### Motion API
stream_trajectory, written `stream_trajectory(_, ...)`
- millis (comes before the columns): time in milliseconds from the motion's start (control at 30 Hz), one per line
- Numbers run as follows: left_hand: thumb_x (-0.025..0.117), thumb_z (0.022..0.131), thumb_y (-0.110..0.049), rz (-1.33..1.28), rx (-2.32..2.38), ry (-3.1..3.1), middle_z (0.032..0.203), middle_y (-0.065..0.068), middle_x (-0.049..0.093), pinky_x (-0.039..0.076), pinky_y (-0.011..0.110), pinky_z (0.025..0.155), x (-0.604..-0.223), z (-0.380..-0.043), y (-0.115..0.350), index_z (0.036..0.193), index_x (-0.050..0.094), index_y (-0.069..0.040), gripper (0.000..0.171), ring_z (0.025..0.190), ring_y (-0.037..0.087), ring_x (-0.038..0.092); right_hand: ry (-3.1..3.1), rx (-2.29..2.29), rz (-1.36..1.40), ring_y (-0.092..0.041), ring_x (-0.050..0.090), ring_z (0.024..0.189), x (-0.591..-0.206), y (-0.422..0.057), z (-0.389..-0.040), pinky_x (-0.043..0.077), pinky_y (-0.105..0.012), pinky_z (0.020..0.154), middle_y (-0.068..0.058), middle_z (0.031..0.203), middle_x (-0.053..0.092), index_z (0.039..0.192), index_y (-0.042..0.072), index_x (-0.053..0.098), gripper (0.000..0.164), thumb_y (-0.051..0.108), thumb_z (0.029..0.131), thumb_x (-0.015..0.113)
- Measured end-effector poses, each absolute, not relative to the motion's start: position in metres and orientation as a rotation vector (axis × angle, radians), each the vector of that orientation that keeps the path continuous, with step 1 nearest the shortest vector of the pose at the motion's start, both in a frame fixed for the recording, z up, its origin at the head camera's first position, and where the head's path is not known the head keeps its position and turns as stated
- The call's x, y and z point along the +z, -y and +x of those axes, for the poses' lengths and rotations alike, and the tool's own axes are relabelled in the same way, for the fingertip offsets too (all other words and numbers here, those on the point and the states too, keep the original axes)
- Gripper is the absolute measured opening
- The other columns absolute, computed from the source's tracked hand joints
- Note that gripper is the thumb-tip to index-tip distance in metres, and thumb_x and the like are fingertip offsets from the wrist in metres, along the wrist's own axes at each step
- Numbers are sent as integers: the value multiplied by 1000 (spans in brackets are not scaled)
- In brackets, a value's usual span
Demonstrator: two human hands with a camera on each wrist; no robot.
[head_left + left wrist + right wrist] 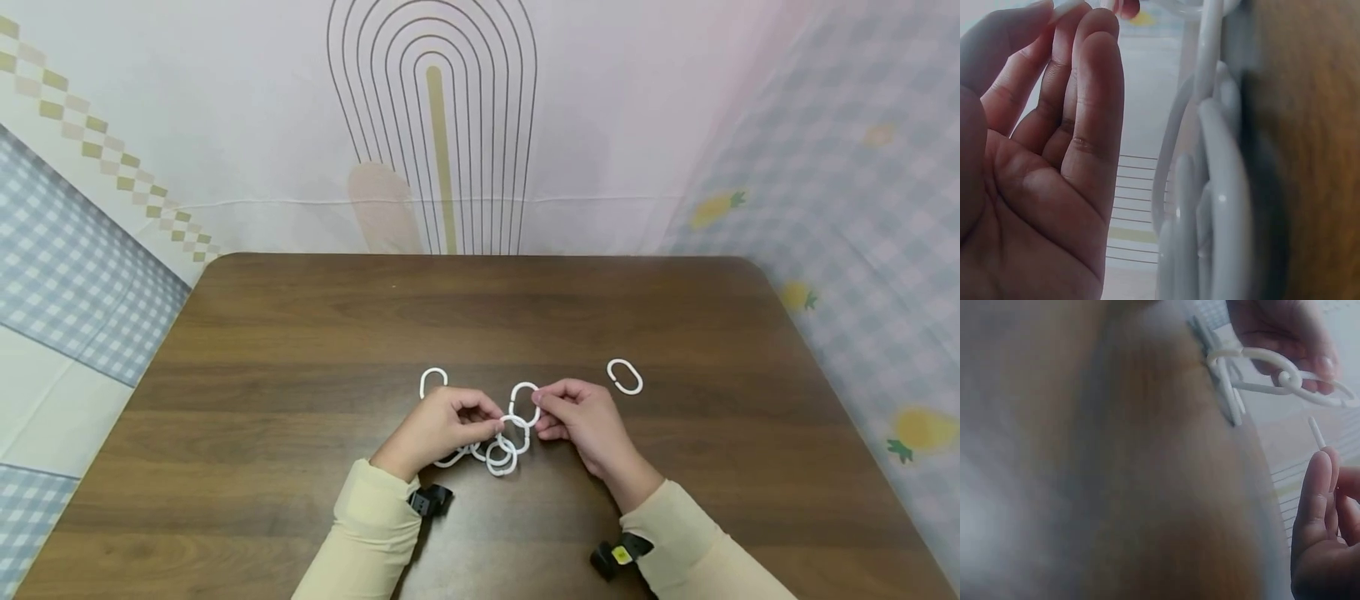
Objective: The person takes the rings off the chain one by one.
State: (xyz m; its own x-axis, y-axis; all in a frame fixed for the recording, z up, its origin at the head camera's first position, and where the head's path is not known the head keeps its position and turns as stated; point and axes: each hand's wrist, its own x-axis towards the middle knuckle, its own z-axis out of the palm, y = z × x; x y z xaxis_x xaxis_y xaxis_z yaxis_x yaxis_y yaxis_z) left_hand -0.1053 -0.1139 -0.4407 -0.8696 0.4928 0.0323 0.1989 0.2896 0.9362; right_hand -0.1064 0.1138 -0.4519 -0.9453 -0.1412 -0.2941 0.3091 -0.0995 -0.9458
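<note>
My left hand (450, 423) pinches a white oval plastic link (526, 442) of a short chain between thumb and fingers. Facing it, my right hand (588, 421) pinches another white link (523, 384) by its right side. In the head view these two links overlap; whether they are joined, I cannot tell. Below the left fingertips hang or lie several joined links (502, 473), partly hidden by that hand. The right wrist view shows the tip of a link (1316, 432) sticking out from the right fingertips. Chain links (1225, 187) fill the middle of the left wrist view.
A single white link (635, 370) with a small gap lies on the brown wooden table (300, 333), beyond the right hand. Behind the left hand another link (433, 370) shows partly. A patterned cloth (262, 125) hangs past the table's far edge.
</note>
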Motion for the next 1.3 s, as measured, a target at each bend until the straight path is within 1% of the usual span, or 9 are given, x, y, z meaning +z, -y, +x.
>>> stream_trajectory(233,76,89,-10,676,1622,-2262,84,0,73,56,23,71,-435,-104,115,92,76,-6,4,76,5,64,-2004,-1946,98,-14,67,60,-447,-102,-120,60,-29,59,-11,73,69,103,-15,66,18,1,93,67)
stream_trajectory(333,76,89,-9,684,1613,-2240,82,0,73,55,22,70,-433,-103,116,92,77,-5,5,74,4,64,-2059,-1864,73,-15,67,60,-445,-95,-126,60,-29,59,-10,73,69,101,-12,68,17,3,93,68)
stream_trajectory(567,75,90,-8,654,1595,-2147,79,4,74,58,24,67,-432,-103,118,93,77,-1,8,69,5,67,-2070,-1797,55,-16,68,60,-442,-73,-139,60,-30,58,-11,68,69,98,-8,70,13,3,91,71)
stream_trajectory(800,76,90,-13,707,1491,-2232,75,-5,72,53,19,64,-429,-103,119,88,79,-9,5,67,1,63,-2127,-1735,-1,-14,68,59,-442,-59,-149,60,-30,57,-10,69,69,94,-7,70,12,4,91,72)
stream_trajectory(933,76,89,-13,718,1449,-2257,73,-9,70,50,18,63,-429,-104,120,86,79,-11,5,67,-1,60,-2160,-1683,-25,-14,68,59,-444,-53,-155,60,-31,57,-9,70,70,92,-5,70,11,5,90,73)
stream_trajectory(1100,77,89,-14,727,1430,-2264,70,-10,68,49,18,62,-429,-104,121,84,78,-12,6,65,-1,57,-2183,-1627,-35,-13,67,57,-445,-46,-161,59,-30,55,-8,69,70,92,-4,71,11,7,90,73)
stream_trajectory(1300,77,88,-12,739,1413,-2257,76,-9,72,50,18,66,-431,-105,123,88,79,-10,3,68,-2,59,-2228,-1571,-72,-13,67,55,-447,-39,-166,59,-29,53,-8,68,70,91,-4,72,11,6,91,73)
